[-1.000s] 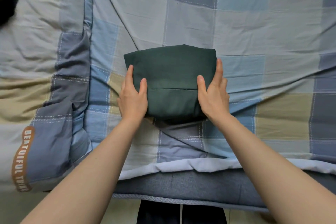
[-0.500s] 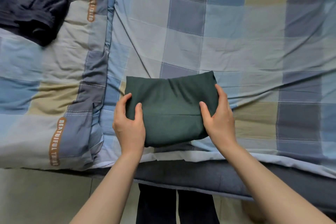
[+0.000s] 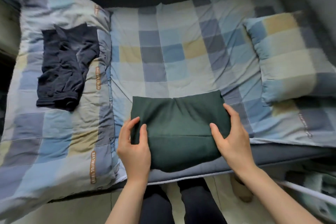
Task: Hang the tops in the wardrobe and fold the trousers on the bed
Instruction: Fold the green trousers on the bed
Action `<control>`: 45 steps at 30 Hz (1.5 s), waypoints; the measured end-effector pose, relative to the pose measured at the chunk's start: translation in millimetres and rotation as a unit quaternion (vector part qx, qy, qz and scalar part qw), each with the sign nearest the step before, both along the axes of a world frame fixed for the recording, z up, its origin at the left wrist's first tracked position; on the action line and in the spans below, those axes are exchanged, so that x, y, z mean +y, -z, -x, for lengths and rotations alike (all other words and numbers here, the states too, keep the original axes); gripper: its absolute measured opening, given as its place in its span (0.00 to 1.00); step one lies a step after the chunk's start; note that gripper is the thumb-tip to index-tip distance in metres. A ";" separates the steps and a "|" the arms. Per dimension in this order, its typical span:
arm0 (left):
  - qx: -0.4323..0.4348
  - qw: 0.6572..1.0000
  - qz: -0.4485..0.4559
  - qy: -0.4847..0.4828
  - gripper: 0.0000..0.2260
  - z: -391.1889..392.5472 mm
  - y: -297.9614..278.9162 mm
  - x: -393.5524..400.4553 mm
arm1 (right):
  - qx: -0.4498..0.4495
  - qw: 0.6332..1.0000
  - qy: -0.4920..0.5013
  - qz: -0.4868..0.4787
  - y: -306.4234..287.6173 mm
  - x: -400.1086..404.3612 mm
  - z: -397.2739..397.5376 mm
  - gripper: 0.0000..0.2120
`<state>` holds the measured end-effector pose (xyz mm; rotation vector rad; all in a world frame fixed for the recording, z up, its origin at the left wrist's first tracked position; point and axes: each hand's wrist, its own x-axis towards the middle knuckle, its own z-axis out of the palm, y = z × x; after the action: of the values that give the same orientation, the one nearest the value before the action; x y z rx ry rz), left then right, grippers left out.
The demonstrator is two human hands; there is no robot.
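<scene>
Step now: The green trousers [image 3: 179,132] are folded into a thick, puffy bundle, and I think the job now is to carry the bundle or set it down neat.
How to do it well: Keep both sides squeezed the same, so the folds do not slide open. Hold the bundle flat, not tipped. Set it down softly on the bed [image 3: 181,56] and pat the top smooth.
Watch out: The middle of the far edge has a dip, so the bundle may be bending there. If one side lets go first, I think the layers could flop open.
Left hand [image 3: 133,148]: It grips the left end of the green trousers. The thumb lies on top and the fingers curl round the edge.
Right hand [image 3: 231,134]: It grips the right end of the green trousers, thumb on top, fingers wrapped round the side.
Both hands: They are apart, one at each end, with the bundle between them.
Where the trousers are: At the near edge of the bed. I cannot tell if they rest on it or are lifted.
Other clothes: A dark top [image 3: 66,67] lies crumpled on the quilt [image 3: 45,142], far left of the green trousers.
Pillow [image 3: 289,56]: It lies to the right of the green trousers, farther back.
</scene>
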<state>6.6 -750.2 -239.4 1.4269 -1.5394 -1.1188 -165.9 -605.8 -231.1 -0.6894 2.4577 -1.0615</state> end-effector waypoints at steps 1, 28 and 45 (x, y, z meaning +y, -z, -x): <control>0.013 1.000 -0.003 0.017 0.12 0.9 -15.2 1.4 | 0.004 1.000 0.023 0.007 -16.9 8.6 -6.1 0.29; 0.020 0.752 0.049 0.657 0.10 -59.2 -121.2 273.7 | 0.208 0.771 0.595 -0.093 -111.2 327.3 -337.0 0.19; -0.115 0.429 0.046 0.895 0.09 -279.6 -85.3 642.0 | -0.041 0.515 0.834 -0.194 -67.4 563.8 -675.3 0.18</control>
<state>286.2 -108.1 -154.1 -1.0221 -3.1475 -1.6504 509.3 -42.0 -163.7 2.2501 2.4787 -0.6590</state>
